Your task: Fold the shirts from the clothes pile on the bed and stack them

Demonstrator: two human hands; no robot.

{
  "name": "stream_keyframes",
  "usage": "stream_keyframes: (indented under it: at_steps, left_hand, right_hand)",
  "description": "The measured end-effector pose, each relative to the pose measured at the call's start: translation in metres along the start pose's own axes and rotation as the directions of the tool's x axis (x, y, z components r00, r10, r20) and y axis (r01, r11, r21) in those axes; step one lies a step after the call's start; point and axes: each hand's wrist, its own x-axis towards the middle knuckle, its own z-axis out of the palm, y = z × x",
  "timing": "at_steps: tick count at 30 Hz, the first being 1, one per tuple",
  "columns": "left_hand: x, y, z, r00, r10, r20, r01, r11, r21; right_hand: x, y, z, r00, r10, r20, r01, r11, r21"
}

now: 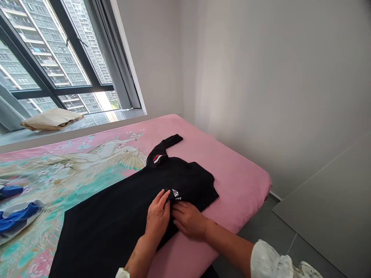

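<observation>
A black shirt (pixel 121 204) with white lettering and a red and white stripe on one sleeve lies spread across the bed. My left hand (pixel 158 216) is closed on the cloth just below the lettering, fingers together and pointing away from me. Close beside it, my right hand (pixel 189 220) has its fingers bent into the shirt near its right edge. Both hands almost touch, and they hide the fabric between them. The far sleeve (pixel 165 148) is bent outward over the pink sheet.
The bed (pixel 232 170) has a pink sheet with a printed pattern on the left. Blue and white items (pixel 19 216) lie at the left edge. A beige cushion (pixel 52 119) rests on the window sill. Grey walls stand behind and to the right, above a tiled floor (pixel 261 227).
</observation>
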Motion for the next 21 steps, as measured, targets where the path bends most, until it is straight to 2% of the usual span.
stream_keyframes:
  at_steps: [3, 5, 7, 9, 11, 13, 14, 15, 17, 19, 21]
  left_hand:
    - [0.009, 0.006, -0.021, 1.000, 0.013, -0.023, -0.012, 0.999, 0.048]
    - [0.011, 0.011, -0.031, 1.000, 0.011, -0.003, -0.011, 0.990, 0.137]
    - [0.008, 0.018, -0.035, 0.999, 0.023, 0.036, -0.031, 0.967, 0.253]
    - [0.000, 0.027, -0.034, 0.993, 0.047, 0.108, -0.082, 0.935, 0.345]
    - [-0.016, 0.034, -0.029, 0.972, 0.074, 0.224, -0.157, 0.911, 0.380]
    - [-0.037, 0.036, -0.025, 0.939, 0.110, 0.325, -0.230, 0.905, 0.358]
    - [-0.049, 0.032, -0.025, 0.932, 0.128, 0.340, -0.249, 0.906, 0.343]
    - [-0.061, 0.024, -0.026, 0.937, 0.137, 0.320, -0.249, 0.908, 0.338]
    - [-0.085, -0.004, -0.037, 0.976, 0.113, 0.187, -0.178, 0.907, 0.381]
    - [-0.109, -0.045, -0.059, 1.000, 0.013, -0.001, -0.011, 0.877, 0.480]
    - [-0.132, -0.090, -0.088, 0.977, -0.139, -0.162, 0.208, 0.789, 0.579]
  right_hand:
    - [-0.016, -0.003, -0.009, 0.993, -0.033, -0.116, 0.039, 0.998, 0.044]
    - [-0.021, -0.002, -0.011, 0.995, 0.016, -0.103, -0.011, 0.999, 0.043]
    - [-0.021, -0.001, -0.008, 0.997, 0.072, -0.037, -0.071, 0.997, 0.029]
    - [-0.017, -0.003, -0.001, 0.989, 0.141, 0.036, -0.141, 0.990, -0.002]
    - [-0.012, -0.005, 0.008, 0.980, 0.185, 0.079, -0.183, 0.982, -0.040]
    - [-0.010, -0.007, 0.019, 0.982, 0.169, 0.085, -0.164, 0.984, -0.063]
    - [-0.010, -0.007, 0.023, 0.986, 0.149, 0.075, -0.144, 0.987, -0.066]
    - [-0.010, -0.007, 0.027, 0.989, 0.136, 0.057, -0.132, 0.989, -0.064]
    - [-0.015, -0.006, 0.032, 0.988, 0.155, 0.014, -0.154, 0.987, -0.054]
    - [-0.020, -0.005, 0.034, 0.983, 0.181, -0.002, -0.181, 0.983, -0.042]
    - [-0.026, -0.004, 0.033, 0.987, 0.158, 0.024, -0.158, 0.987, -0.026]
